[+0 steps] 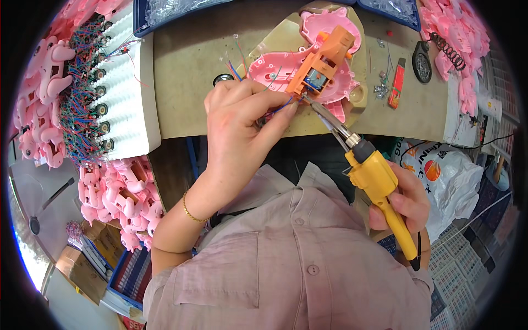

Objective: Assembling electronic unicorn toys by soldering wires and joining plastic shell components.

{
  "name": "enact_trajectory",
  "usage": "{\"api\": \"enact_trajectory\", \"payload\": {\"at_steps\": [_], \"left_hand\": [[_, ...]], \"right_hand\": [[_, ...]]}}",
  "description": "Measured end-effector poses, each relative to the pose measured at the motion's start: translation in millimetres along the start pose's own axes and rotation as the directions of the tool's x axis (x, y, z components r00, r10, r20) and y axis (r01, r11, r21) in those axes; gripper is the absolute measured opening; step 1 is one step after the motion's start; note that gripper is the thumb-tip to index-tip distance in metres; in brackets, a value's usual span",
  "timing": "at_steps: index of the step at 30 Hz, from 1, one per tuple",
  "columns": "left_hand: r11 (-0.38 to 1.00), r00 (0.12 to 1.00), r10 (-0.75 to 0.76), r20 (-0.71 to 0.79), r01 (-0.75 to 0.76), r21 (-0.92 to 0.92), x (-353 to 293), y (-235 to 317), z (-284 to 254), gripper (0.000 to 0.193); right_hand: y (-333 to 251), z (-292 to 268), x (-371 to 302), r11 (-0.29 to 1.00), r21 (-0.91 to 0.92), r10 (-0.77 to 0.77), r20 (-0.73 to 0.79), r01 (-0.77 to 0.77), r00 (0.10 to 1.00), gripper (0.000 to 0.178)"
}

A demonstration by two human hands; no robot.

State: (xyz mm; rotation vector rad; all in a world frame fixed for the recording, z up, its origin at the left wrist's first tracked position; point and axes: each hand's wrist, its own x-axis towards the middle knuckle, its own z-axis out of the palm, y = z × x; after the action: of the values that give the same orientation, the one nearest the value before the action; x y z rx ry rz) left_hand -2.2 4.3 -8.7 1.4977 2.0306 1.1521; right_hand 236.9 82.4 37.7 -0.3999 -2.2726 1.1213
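Note:
My right hand (410, 198) is wrapped round a yellow soldering iron (374, 176), whose metal tip points up and left. That tip is at the lower end of an orange plastic gearbox (336, 47) with a small motor (315, 80) in it; whether they touch, I cannot tell. Thumb and forefinger of my left hand (236, 121) pinch a thin blue wire (287, 102) beside the tip. The gearbox lies tilted over an open pink toy shell (269, 65). The shell rests on a yellowish fixture block (286, 30). My left fingers partly hide other thin wires.
On the bench's right lie a red utility knife (396, 83), small metal bits (380, 91), and a black oval object (422, 62) beside a dark coil (446, 51). Wired round parts line a white ridged tray (129, 93) at left. Pink shells (47, 82) are piled on both sides.

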Motion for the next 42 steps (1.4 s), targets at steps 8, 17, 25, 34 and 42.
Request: {"api": "enact_trajectory", "payload": {"at_steps": [8, 17, 25, 34, 42], "left_hand": [[1.0, 1.0, 0.003, -0.005, -0.003, 0.004, 1.0, 0.2, 0.8, 0.01], [1.0, 1.0, -0.009, -0.012, 0.009, 0.008, 1.8, 1.5, 0.4, 0.009], [1.0, 1.0, -0.004, -0.021, 0.004, 0.006, 3.0, 2.0, 1.6, 0.009], [0.999, 1.0, -0.016, 0.017, 0.016, 0.028, 3.8, 2.6, -1.3, 0.01], [0.999, 1.0, -0.019, -0.013, 0.02, 0.028, 5.2, 4.4, -1.2, 0.008]], "right_hand": [[-5.9, -15.6, -3.7, 0.98, -0.158, 0.154, 0.216, -0.122, 0.964, 0.052], [-6.1, -12.6, -1.5, 0.974, -0.17, 0.181, 0.21, -0.147, 0.961, 0.051], [6.1, 1.0, -4.1, 0.952, -0.275, -0.134, 0.015, 0.133, 0.991, 0.052], [-11.5, -33.8, -30.9, 0.91, -0.011, 0.41, 0.175, -0.415, 0.895, 0.061], [0.7, -24.9, -45.5, 0.946, 0.001, 0.32, -0.154, -0.324, 0.935, 0.081]]}}
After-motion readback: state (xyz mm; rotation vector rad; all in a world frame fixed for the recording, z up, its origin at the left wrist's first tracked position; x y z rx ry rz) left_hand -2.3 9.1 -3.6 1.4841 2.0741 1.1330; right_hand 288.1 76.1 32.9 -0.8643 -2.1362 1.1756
